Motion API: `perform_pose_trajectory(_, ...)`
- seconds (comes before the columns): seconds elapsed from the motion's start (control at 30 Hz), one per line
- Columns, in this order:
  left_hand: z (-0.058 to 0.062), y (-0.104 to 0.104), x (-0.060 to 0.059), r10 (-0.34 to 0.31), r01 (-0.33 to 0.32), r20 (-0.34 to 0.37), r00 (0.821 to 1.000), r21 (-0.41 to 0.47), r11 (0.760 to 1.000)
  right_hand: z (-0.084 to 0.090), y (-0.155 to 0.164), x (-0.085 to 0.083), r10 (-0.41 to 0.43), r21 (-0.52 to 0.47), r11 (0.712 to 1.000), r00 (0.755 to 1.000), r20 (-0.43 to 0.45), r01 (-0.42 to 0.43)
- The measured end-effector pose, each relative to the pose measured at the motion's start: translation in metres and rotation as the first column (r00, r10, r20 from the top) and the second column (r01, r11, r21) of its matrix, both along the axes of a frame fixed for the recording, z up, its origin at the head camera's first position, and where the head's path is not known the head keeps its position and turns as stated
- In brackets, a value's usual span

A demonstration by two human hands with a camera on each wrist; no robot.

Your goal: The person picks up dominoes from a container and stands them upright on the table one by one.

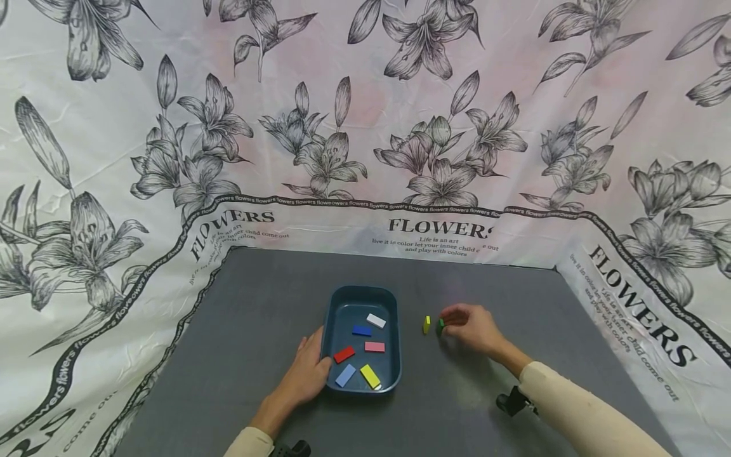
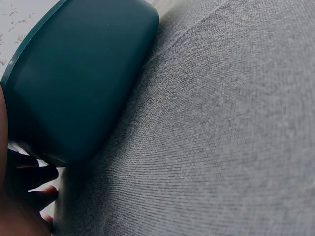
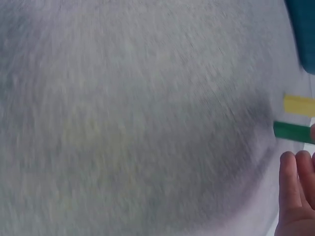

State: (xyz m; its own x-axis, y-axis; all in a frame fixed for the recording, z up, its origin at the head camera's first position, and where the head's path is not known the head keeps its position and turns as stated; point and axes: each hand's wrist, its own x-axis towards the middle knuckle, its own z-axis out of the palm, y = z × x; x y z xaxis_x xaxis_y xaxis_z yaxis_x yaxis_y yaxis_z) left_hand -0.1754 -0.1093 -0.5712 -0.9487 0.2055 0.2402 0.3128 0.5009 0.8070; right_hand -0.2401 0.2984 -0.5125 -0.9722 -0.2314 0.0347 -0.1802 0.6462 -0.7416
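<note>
A green domino-like block (image 1: 440, 327) stands upright at the fingertips of my right hand (image 1: 471, 327), which pinches it between thumb and fingers. Just left of it is an upright yellow block (image 1: 426, 325), with a small gap between the two. In the right wrist view the green block (image 3: 291, 132) and yellow block (image 3: 299, 105) show at the right edge, beside my fingers. My left hand (image 1: 305, 368) holds the left side of a dark teal tray (image 1: 398, 362), thumb at its rim. The left wrist view shows the tray's outer wall (image 2: 78, 73) with fingers by its lower corner.
Inside the tray lie a white block (image 1: 375, 320), a blue block (image 1: 362, 331), a pink block (image 1: 374, 347), a red block (image 1: 344, 354), a light blue block (image 1: 345, 375) and a yellow one. A flower-printed sheet (image 1: 365, 158) surrounds the grey table (image 1: 257, 304).
</note>
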Motion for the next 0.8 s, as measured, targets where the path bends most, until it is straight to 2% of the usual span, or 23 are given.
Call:
perform_pose_trajectory(0.13, 0.014, 0.001, 0.004, 0.004, -0.003, 0.046, 0.999, -0.011, 1.0, 0.009, 0.004, -0.001, 0.013, 0.017, 1.0, 1.0, -0.007, -0.013)
perform_pose_trajectory(0.23, 0.02, 0.002, 0.006, 0.004, -0.002, 0.07, 0.998, -0.019, 1.0, 0.018, 0.008, -0.001, 0.009, 0.03, 1.0, 1.0, 0.003, -0.009)
perform_pose_trajectory(0.33, 0.019, 0.002, 0.007, 0.002, -0.002, 0.045, 0.999, -0.007, 1.0, 0.027, 0.011, -0.002, 0.002, 0.04, 0.999, 1.0, 0.004, -0.002)
perform_pose_trajectory(0.63, -0.002, -0.001, -0.001, -0.005, 0.005, 0.009, 1.0, 0.02, 1.0, 0.068, 0.004, -0.005, 0.047, 0.071, 0.997, 0.998, -0.029, -0.045)
perform_pose_trajectory(0.7, 0.0, 0.0, 0.001, -0.011, 0.011, -0.015, 1.0, 0.025, 1.0, 0.076, 0.0, -0.006, 0.066, 0.081, 0.995, 0.997, -0.03, -0.063)
perform_pose_trajectory(0.8, 0.007, 0.001, 0.004, -0.009, 0.009, -0.002, 1.0, 0.023, 1.0, 0.085, -0.007, -0.009, 0.099, 0.091, 0.991, 0.995, -0.024, -0.097)
